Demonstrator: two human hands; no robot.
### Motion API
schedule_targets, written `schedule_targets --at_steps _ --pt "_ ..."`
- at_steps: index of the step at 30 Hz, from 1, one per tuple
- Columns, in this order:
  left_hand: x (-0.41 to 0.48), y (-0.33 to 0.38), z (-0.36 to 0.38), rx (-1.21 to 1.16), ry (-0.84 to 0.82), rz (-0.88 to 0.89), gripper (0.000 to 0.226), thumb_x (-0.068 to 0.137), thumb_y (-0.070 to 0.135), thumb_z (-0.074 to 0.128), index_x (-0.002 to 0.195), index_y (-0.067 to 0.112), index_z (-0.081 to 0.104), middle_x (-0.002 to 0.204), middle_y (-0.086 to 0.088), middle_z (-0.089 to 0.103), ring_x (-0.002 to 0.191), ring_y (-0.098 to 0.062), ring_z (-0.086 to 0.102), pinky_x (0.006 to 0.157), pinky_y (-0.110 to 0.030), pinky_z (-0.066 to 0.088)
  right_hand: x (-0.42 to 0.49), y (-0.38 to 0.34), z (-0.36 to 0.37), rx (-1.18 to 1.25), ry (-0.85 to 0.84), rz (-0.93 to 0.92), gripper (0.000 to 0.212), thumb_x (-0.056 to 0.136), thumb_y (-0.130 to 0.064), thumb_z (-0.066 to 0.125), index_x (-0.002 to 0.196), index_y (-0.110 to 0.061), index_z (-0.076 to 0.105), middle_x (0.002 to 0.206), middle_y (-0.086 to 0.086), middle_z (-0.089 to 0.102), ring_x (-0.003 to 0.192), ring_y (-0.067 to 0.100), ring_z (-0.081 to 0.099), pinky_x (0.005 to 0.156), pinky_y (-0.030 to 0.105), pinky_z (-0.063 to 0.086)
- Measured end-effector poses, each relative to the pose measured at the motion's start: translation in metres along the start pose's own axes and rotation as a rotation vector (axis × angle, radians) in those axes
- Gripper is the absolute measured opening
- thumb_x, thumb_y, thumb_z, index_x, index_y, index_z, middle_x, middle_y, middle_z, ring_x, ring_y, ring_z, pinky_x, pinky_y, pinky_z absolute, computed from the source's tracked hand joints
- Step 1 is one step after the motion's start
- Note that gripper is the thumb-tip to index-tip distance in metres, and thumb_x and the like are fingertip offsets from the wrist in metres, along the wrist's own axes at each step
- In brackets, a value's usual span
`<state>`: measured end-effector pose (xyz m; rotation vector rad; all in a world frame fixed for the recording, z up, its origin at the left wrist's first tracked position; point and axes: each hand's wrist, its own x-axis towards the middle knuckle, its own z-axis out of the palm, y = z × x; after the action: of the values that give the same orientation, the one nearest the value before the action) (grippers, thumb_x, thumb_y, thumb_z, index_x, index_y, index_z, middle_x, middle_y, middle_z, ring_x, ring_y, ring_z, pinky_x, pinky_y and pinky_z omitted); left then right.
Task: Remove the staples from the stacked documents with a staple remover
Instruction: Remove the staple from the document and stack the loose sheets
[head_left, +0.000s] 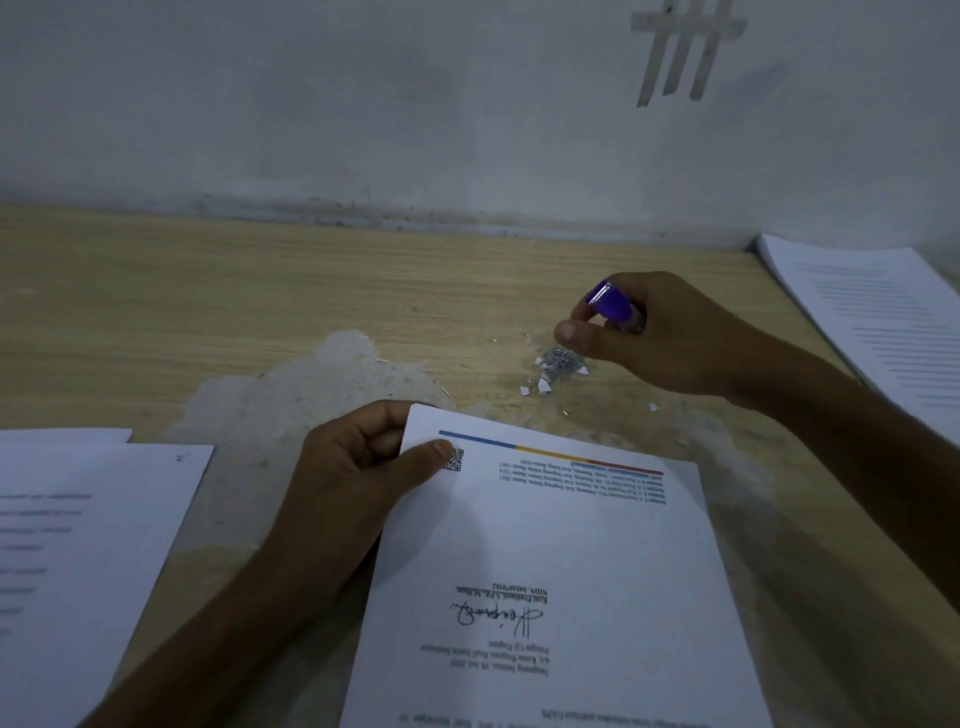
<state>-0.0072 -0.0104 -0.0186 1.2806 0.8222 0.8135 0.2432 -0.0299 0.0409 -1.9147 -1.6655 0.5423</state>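
A white printed document (561, 561) with a blue, yellow and red stripe lies in front of me, its text upside down. My left hand (353, 478) pinches its far left corner, thumb on top by a QR code. My right hand (660, 338) grips a purple staple remover (613, 304) above a small pile of pulled staples (561, 361) and torn paper bits on the wooden table (208, 312). No staple is visible in the held corner.
A stack of printed pages (883, 322) lies at the far right against the wall. More sheets (78, 545) lie at the near left. The table's veneer is worn to a pale patch (322, 384) in the middle. A white wall (415, 104) bounds the table's far edge.
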Motion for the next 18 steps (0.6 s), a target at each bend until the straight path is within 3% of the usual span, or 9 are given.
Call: schedule_targets --at_steps 3,7,10,13,18 --pt "-0.001 0.000 0.000 -0.002 0.022 0.010 0.018 0.080 0.002 0.062 0.096 0.006 0.069 0.087 -0.010 0.074 0.072 -0.029 0.071 0.058 -0.032 0.057 -0.005 -0.014 -0.007 0.008 -0.228 0.024 0.062 0.065 -0.071 0.043 0.102 -0.023 0.054 0.078 -0.007 0.062 0.061 0.003 0.051 0.059 0.022 0.039" --pt "-0.002 0.000 0.001 -0.009 0.052 0.008 0.017 0.079 0.006 0.063 0.094 0.008 0.072 0.086 -0.009 0.074 0.071 -0.028 0.071 0.059 -0.034 0.058 -0.005 -0.030 -0.010 -0.077 -0.362 -0.141 0.050 0.065 -0.058 0.062 0.104 -0.026 0.058 0.086 -0.003 0.070 0.079 0.016 0.065 0.072 0.032 0.051" --pt "-0.002 0.001 0.002 -0.016 0.062 0.010 0.018 0.078 0.007 0.064 0.094 0.009 0.072 0.085 -0.009 0.075 0.071 -0.028 0.071 0.062 -0.037 0.059 -0.004 -0.047 -0.005 -0.163 -0.409 -0.233 0.042 0.069 -0.046 0.074 0.103 -0.026 0.062 0.090 -0.011 0.069 0.082 0.005 0.063 0.071 0.020 0.050" --pt "-0.002 0.001 0.002 -0.007 0.080 0.028 0.019 0.077 0.006 0.066 0.094 0.011 0.072 0.086 -0.006 0.075 0.071 -0.026 0.072 0.063 -0.037 0.060 -0.004 -0.060 0.005 -0.318 -0.454 -0.330 0.039 0.077 -0.045 0.068 0.111 -0.027 0.063 0.100 -0.015 0.065 0.090 0.003 0.060 0.082 0.032 0.050" --pt "-0.002 0.000 0.004 -0.024 0.106 0.084 0.022 0.074 0.001 0.070 0.094 0.009 0.072 0.085 -0.005 0.075 0.072 -0.025 0.072 0.065 -0.035 0.060 -0.004 -0.074 0.016 -0.419 -0.523 -0.358 0.043 0.082 -0.053 0.063 0.121 -0.037 0.058 0.113 -0.019 0.060 0.101 0.000 0.055 0.089 0.035 0.049"
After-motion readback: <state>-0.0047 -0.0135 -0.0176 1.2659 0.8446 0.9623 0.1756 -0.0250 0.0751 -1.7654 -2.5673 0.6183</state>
